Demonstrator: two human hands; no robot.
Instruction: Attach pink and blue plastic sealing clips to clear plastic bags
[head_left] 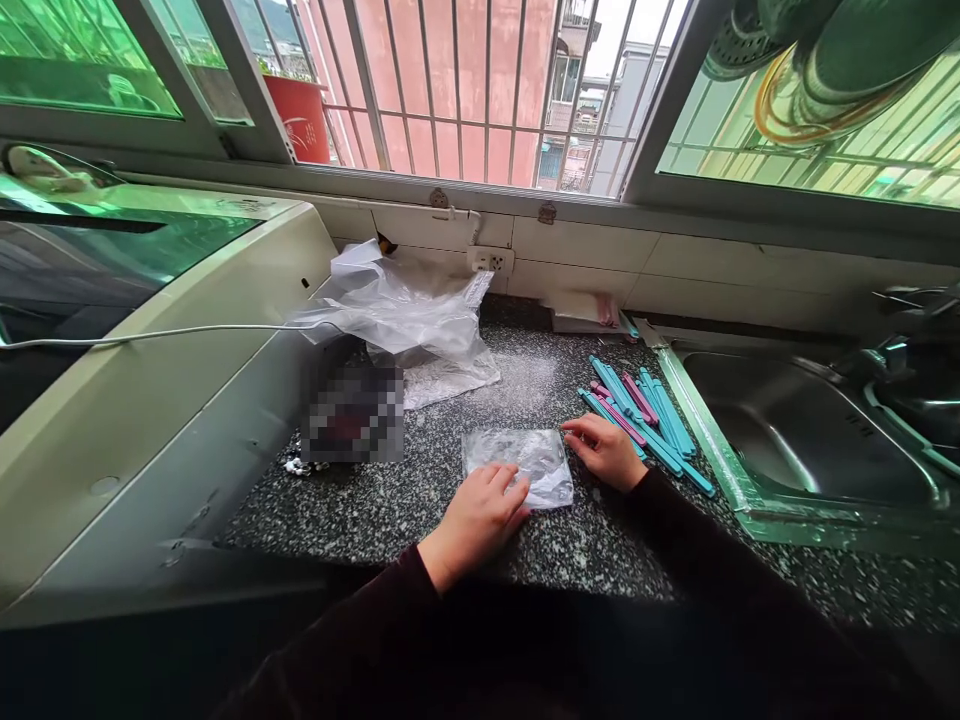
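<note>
A small clear plastic bag (546, 462) lies flat on the speckled counter. My left hand (480, 515) rests on its lower left part, fingers stretched out and palm down. At the bag's upper right edge is my right hand (609, 455), its fingers reaching left and slightly bent, with no object visible in them. Whether those fingertips touch the bag's corner I cannot tell. Just beyond my right hand lies a loose pile of long, narrow plastic strips, some blue (675, 425) and some pink (636, 395).
Crumpled clear plastic sheeting (427, 310) lies at the back left, beside a pixelated patch. A stack of flat packs (585, 310) sits against the wall under the socket (491, 262). The steel sink (795, 420) borders the right; a cream-coloured appliance (247, 270) with a white cable stands left.
</note>
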